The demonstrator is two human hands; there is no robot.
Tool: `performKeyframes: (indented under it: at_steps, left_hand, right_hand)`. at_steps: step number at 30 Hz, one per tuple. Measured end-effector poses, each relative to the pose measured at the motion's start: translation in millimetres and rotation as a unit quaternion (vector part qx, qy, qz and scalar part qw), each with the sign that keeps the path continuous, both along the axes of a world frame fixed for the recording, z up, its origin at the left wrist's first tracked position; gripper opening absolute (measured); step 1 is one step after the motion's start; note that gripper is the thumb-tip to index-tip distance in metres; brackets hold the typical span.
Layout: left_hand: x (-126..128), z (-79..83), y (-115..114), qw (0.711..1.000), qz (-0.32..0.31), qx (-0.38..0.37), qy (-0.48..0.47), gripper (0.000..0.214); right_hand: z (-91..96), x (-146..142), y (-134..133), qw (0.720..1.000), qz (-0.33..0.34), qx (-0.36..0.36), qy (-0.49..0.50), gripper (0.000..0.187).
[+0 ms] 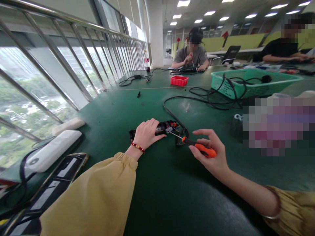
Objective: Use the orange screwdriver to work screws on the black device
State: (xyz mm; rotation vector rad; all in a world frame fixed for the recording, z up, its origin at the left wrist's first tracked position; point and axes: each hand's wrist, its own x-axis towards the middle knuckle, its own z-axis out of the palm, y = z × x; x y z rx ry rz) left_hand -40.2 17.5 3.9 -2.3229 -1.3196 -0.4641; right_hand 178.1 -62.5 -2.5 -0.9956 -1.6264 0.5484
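holding an orange-and-black screwdriver (207, 151) in right fingers (205, 132), left fingers (148, 126) wrapped over a wired black device (170, 124)

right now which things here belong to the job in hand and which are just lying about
In use: opened black device, under the left hand; orange-and-black screwdriver, in the right hand.

Apparently just lying about: red tray; green basket; bottle.

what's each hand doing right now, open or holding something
Left hand: closed over a black device, holding it at the table.
Right hand: holding a screwdriver loosely, its tip at the device.
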Motion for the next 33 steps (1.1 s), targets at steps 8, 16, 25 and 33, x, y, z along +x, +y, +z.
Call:
performKeyframes:
  at_steps: [8,16,25,33]
  left_hand:
    - [0.7,0.7,-0.5,1.000,0.006,-0.014,-0.003,0.046]
    - [-0.4,0.1,0.1,1.000,0.002,-0.007,-0.005,0.046]
    - [-0.6,-0.6,1.0,1.000,-0.008,-0.016,-0.016,0.043]
    - [-1.0,-0.8,1.1,1.000,-0.005,-0.015,-0.015,0.043]
  right_hand:
    - [1.1,-2.7,0.4,0.999,0.006,0.034,0.041,0.042]
    - [0.7,-4.1,-0.9,0.999,0.004,0.027,0.046,0.038]
    - [-0.6,-3.4,-3.2,1.000,-0.002,-0.005,0.011,0.027]
    - [0.0,-3.1,-3.0,1.000,-0.010,0.002,-0.004,0.034]
